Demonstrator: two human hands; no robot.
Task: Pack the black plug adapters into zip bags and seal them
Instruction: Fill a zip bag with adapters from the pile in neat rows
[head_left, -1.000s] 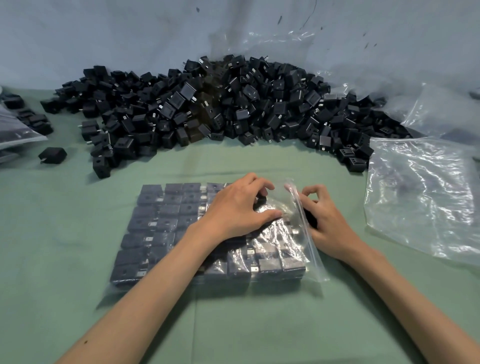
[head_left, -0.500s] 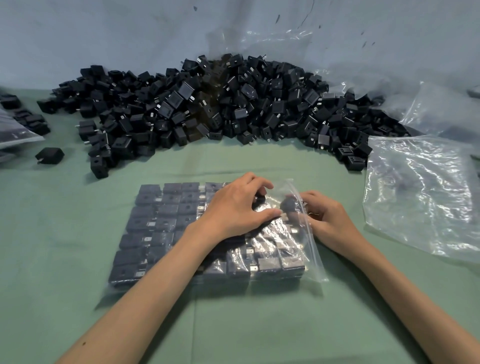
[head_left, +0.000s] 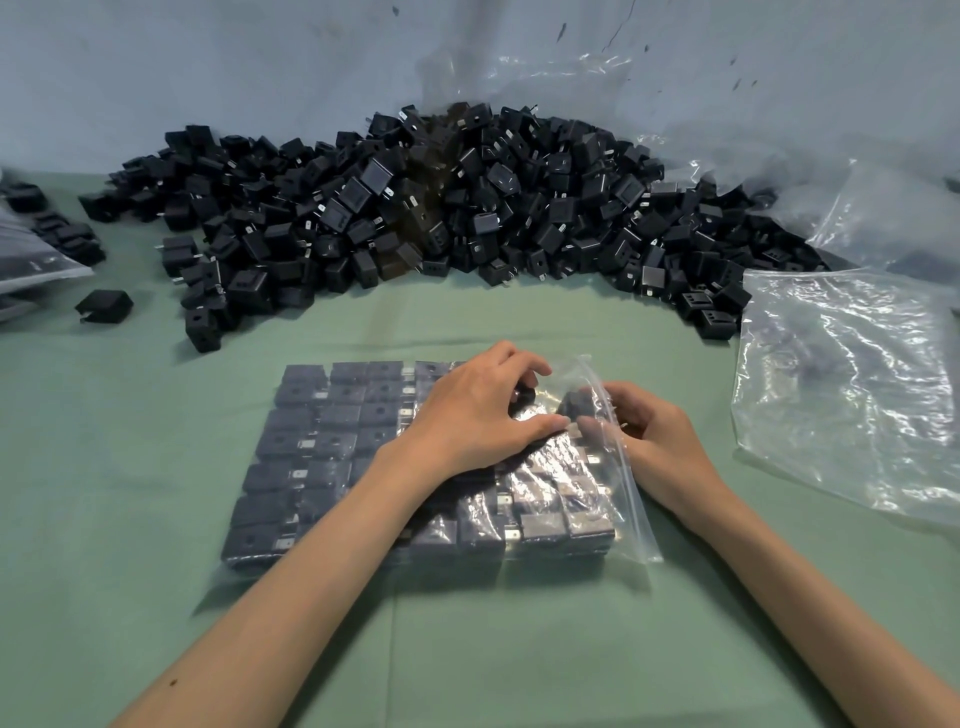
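While both forearms stretch out over the green worktop (head_left: 156, 571), the zip bag (head_left: 638, 519) lies flat in the middle of it, mouth facing right, packed w/ black plug adapters (head_left: 311, 431) in tidy rows.

The left hand (head_left: 478, 421) sits palm-down on top of the bag nr the mouth end. Its fingers are arched so the tips dig into the film, and the thumb is stretched flat toward the right. Can't tell whether it nips the plastic or just presses.

The right hand (head_left: 660, 447) is at the bag's open edge, fingers curled inward & partly behind the clear film, so they show blurred thru it. A single adapter (head_left: 574, 402) sits right at those fingertips, just inside the mouth, btwn the two hands. Can't tell if the hand actually has hold of it. The bag's upper lip stands up a bit above the right hand.

Beyond the bag, a big loose heap (head_left: 467, 208) of the same adapters runs across the back of the worktop against a grey wall sheet (head_left: 208, 62).

A stack of empty clear bags (head_left: 841, 384) lies to the right, well apart from the hands, w/ more crumpled plastic (head_left: 893, 218) behind it.

Far left: a lone adapter (head_left: 104, 305) on its own, & nr it some filled bags (head_left: 31, 260), cut off by the frame edge.
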